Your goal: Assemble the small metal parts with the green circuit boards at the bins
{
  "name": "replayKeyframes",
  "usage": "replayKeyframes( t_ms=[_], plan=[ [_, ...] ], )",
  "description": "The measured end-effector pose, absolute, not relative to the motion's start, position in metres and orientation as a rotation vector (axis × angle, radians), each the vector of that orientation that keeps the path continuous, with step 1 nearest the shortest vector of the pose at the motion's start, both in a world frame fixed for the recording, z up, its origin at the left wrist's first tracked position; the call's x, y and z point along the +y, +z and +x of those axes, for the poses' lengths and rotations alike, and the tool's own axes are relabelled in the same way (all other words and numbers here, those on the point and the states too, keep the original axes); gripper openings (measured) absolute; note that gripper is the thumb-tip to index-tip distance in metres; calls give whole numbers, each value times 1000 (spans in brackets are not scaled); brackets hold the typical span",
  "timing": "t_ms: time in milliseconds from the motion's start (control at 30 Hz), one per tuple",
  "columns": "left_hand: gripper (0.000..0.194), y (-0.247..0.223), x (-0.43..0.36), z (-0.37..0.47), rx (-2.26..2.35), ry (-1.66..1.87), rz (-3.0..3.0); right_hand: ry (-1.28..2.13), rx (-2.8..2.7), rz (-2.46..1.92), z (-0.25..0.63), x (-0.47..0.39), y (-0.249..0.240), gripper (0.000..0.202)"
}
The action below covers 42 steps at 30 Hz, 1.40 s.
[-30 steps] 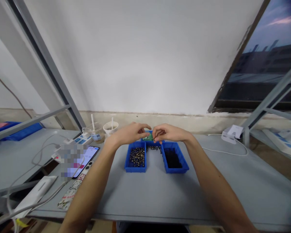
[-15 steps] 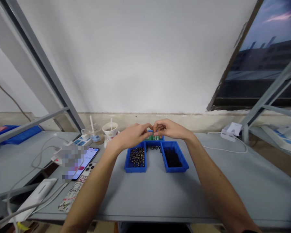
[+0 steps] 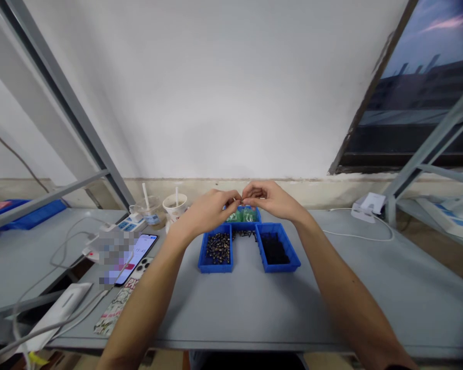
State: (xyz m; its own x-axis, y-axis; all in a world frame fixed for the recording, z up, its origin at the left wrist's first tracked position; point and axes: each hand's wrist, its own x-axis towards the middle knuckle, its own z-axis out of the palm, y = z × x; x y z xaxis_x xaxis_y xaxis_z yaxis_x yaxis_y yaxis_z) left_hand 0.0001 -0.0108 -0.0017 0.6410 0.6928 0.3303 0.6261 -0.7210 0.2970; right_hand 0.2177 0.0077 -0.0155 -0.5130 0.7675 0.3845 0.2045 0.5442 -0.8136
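Observation:
My left hand (image 3: 215, 208) and my right hand (image 3: 272, 199) meet fingertip to fingertip above the back bin. Both are closed in a pinch; whatever sits between the fingertips is too small to make out. Below them, a blue bin (image 3: 244, 226) holds green-tinted clear bags (image 3: 242, 215). Nearer to me on the left stands a blue bin (image 3: 216, 269) of metal screw-like parts (image 3: 218, 248). To its right, another blue bin (image 3: 281, 268) contains small black pieces (image 3: 273, 249). Several dark screws (image 3: 245, 234) lie loose between these two bins.
On the left are two drink cups (image 3: 175, 205) with straws, a lit phone (image 3: 137, 257), a phone in a patterned case (image 3: 118, 303), a power strip (image 3: 133, 222) and cables. A white box (image 3: 370, 204) with a cable stands at the back right. Metal frame posts flank the table (image 3: 231, 313).
Both hands have risen slightly, so more of the green-tinted bags shows beneath them. The fingertips stay together. The bins have not moved.

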Motion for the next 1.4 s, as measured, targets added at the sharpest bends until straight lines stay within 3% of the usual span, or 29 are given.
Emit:
replayKeyframes(
  t_ms=[467,833,1167,1400],
  plan=[
    [25,8,-15,-6,1162,857,2639,504,-1995,-792,205,-6,-13,8],
    [27,8,-19,-4,1093,944,2661,417,-1985,-783,202,-11,-12,6],
    [26,8,-21,-3,1065,1016,2668,435,-1977,-732,199,-13,-14,16],
    [23,7,-21,-3,1009,1056,2697,408,-1995,-775,192,-16,-17,38]
  ],
)
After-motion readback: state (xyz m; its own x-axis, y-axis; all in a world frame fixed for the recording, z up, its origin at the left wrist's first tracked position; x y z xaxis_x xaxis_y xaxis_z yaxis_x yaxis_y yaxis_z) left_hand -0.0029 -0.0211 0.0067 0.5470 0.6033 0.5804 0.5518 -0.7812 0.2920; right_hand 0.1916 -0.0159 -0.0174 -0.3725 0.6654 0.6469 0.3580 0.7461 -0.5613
